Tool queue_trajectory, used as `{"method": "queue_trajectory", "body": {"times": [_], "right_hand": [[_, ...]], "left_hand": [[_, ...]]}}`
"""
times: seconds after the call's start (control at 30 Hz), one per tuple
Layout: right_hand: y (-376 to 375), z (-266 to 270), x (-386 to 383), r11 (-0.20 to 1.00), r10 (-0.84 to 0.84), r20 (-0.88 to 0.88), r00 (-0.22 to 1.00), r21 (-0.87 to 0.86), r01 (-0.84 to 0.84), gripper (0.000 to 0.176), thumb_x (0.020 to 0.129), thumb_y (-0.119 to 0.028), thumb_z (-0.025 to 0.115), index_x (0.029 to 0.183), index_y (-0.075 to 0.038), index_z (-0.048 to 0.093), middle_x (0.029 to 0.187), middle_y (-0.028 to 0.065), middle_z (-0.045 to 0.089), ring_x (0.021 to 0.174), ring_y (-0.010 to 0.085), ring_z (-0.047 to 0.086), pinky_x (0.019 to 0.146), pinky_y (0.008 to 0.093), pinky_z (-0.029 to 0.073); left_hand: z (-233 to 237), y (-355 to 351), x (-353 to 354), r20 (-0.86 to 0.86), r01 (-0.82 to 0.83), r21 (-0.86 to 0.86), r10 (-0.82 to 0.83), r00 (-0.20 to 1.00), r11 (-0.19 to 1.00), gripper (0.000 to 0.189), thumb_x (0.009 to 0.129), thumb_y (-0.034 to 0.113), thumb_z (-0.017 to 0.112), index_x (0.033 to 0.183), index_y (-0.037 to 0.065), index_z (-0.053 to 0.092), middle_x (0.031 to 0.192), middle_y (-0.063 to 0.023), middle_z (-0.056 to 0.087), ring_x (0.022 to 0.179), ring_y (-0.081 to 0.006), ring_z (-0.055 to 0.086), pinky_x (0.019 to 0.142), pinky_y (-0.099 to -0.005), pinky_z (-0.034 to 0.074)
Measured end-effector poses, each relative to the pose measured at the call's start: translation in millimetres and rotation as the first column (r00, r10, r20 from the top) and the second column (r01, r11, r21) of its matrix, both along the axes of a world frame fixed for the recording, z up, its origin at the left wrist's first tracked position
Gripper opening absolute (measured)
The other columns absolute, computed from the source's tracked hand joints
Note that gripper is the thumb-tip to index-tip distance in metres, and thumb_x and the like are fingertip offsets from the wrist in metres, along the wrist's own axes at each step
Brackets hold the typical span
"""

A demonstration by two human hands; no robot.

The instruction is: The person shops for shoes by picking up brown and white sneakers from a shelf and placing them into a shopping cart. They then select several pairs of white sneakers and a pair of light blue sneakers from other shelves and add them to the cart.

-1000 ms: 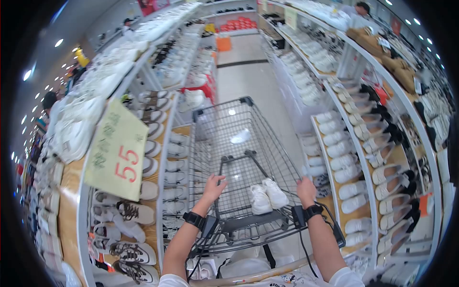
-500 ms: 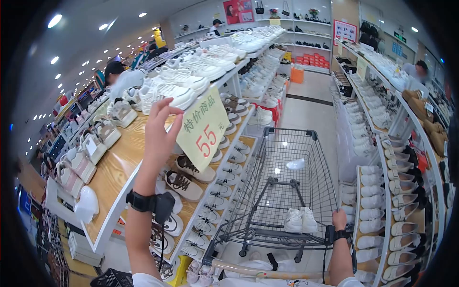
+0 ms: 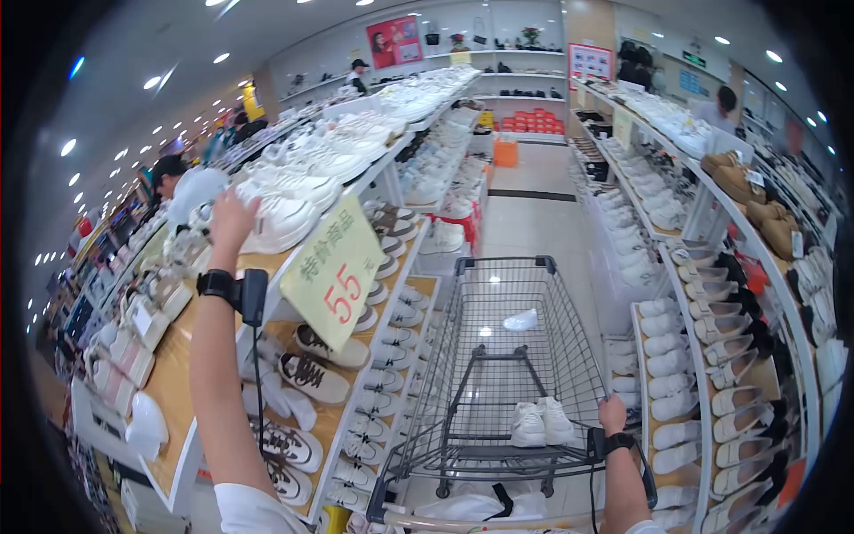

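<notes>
My left hand is over the top shelf on the left, its fingers curled at the near end of a row of white sneakers; what its fingertips hold, if anything, is hidden. Just right of that forearm hangs a pale yellow price sign reading 55. My right hand is closed on the right rim of a wire shopping cart. In the cart lie a pair of white shoes and, farther forward, a small white piece.
Shoe racks line both sides of the aisle. Brown shoes stand on the right rack. A person in a dark cap is behind the left shelf, another person beyond the right one. An orange box sits farther along.
My left hand has moved off the price sign's top edge, left and forward to the white sneakers. The view has shifted, and the racks and cart appear farther left.
</notes>
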State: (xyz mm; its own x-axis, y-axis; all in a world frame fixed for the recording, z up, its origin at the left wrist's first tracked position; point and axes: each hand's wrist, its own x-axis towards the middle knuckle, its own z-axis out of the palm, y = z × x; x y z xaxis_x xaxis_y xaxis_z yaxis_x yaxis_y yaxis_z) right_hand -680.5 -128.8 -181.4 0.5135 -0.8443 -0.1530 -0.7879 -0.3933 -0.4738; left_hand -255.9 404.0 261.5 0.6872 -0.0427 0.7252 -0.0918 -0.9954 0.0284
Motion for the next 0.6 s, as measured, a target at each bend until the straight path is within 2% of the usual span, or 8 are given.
{"method": "queue_trajectory", "body": {"times": [0.03, 0.13, 0.17, 0.27, 0.37, 0.5, 0.53, 0.6], "right_hand": [[4.2, 4.1, -3.1, 0.999, -0.033, 0.001, 0.999, 0.002, 0.033, 0.024, 0.081, -0.021, 0.051, 0.091, -0.001, 0.057, 0.085, 0.0216, 0.060, 0.083, 0.0381, 0.057, 0.071, 0.0447, 0.046], [20.4, 17.9, -8.2, 0.983, -0.049, 0.001, 0.999, -0.176, 0.048, 0.022, 0.080, -0.021, 0.052, 0.089, -0.001, 0.057, 0.082, 0.0197, 0.060, 0.082, 0.0373, 0.057, 0.070, 0.0441, 0.046], [20.1, 18.3, -9.2, 0.981, -0.081, 0.006, 0.997, -0.175, 0.081, 0.022, 0.080, -0.021, 0.052, 0.089, -0.001, 0.057, 0.082, 0.0197, 0.060, 0.082, 0.0373, 0.057, 0.070, 0.0441, 0.046], [18.0, 18.9, -9.1, 0.993, -0.072, -0.046, 0.996, -0.100, 0.067, 0.020, 0.079, -0.021, 0.053, 0.086, -0.002, 0.058, 0.082, 0.0190, 0.061, 0.082, 0.0353, 0.058, 0.071, 0.0440, 0.045], [19.4, 19.0, -8.6, 0.989, -0.115, -0.039, 0.993, -0.100, 0.111, 0.019, 0.079, -0.021, 0.053, 0.086, -0.003, 0.058, 0.082, 0.0189, 0.061, 0.082, 0.0349, 0.058, 0.071, 0.0441, 0.045], [22.9, 28.0, -8.8, 0.988, -0.141, -0.028, 0.990, -0.068, 0.139, 0.019, 0.079, -0.021, 0.053, 0.087, -0.004, 0.058, 0.083, 0.0187, 0.061, 0.083, 0.0354, 0.058, 0.071, 0.0441, 0.045], [22.8, 28.0, -9.9, 0.990, -0.128, -0.028, 0.991, -0.062, 0.126, 0.020, 0.080, -0.021, 0.053, 0.088, -0.004, 0.057, 0.083, 0.0187, 0.061, 0.083, 0.0355, 0.058, 0.071, 0.0440, 0.045], [23.9, 27.7, -13.4, 0.991, -0.123, -0.036, 0.992, -0.056, 0.120, 0.020, 0.080, -0.021, 0.052, 0.089, -0.004, 0.057, 0.084, 0.0187, 0.061, 0.084, 0.0357, 0.057, 0.071, 0.0440, 0.045]], "left_hand": [[-1.8, 6.5, 18.5, -0.036, -0.029, -0.004, 0.029, 0.999, 1.000, 0.063, 0.076, 0.046, 0.056, 0.117, 0.001, 0.045, 0.114, -0.0219, 0.048, 0.105, -0.0361, 0.048, 0.086, -0.0432, 0.040], [-7.2, -2.4, 49.3, -0.162, -0.102, -0.131, 0.080, 0.983, 0.986, 0.069, 0.073, 0.053, 0.055, 0.117, 0.001, 0.045, 0.110, -0.0216, 0.051, 0.103, -0.0373, 0.049, 0.085, -0.0455, 0.040], [-6.0, -9.4, 50.3, -0.166, -0.115, -0.163, 0.087, 0.982, 0.980, 0.070, 0.072, 0.055, 0.055, 0.116, 0.001, 0.045, 0.108, -0.0211, 0.052, 0.102, -0.0375, 0.049, 0.084, -0.0468, 0.040], [-1.9, -41.2, 29.4, -0.061, -0.193, 0.014, 0.193, 0.979, 0.981, 0.065, 0.072, 0.054, 0.056, 0.117, 0.008, 0.047, 0.111, -0.0188, 0.049, 0.105, -0.0347, 0.046, 0.082, -0.0494, 0.040], [0.8, -49.3, 40.1, -0.055, -0.138, 0.087, 0.143, 0.988, 0.987, 0.063, 0.072, 0.052, 0.059, 0.117, 0.009, 0.047, 0.113, -0.0184, 0.047, 0.108, -0.0342, 0.043, 0.082, -0.0504, 0.039], [2.4, -54.5, 43.2, -0.053, -0.150, 0.075, 0.154, 0.987, 0.986, 0.064, 0.071, 0.051, 0.060, 0.119, 0.011, 0.046, 0.116, -0.0162, 0.047, 0.109, -0.0334, 0.042, 0.084, -0.0484, 0.038], [0.4, -54.8, 44.9, -0.007, -0.174, 0.054, 0.175, 0.985, 0.983, 0.061, 0.071, 0.052, 0.059, 0.116, 0.012, 0.050, 0.115, -0.0137, 0.049, 0.109, -0.0326, 0.044, 0.085, -0.0470, 0.039], [5.3, -51.4, 50.6, -0.057, -0.169, -0.005, 0.168, 0.984, 0.986, 0.058, 0.071, 0.052, 0.058, 0.112, 0.011, 0.052, 0.114, -0.0124, 0.050, 0.108, -0.0321, 0.044, 0.084, -0.0475, 0.039]]}}
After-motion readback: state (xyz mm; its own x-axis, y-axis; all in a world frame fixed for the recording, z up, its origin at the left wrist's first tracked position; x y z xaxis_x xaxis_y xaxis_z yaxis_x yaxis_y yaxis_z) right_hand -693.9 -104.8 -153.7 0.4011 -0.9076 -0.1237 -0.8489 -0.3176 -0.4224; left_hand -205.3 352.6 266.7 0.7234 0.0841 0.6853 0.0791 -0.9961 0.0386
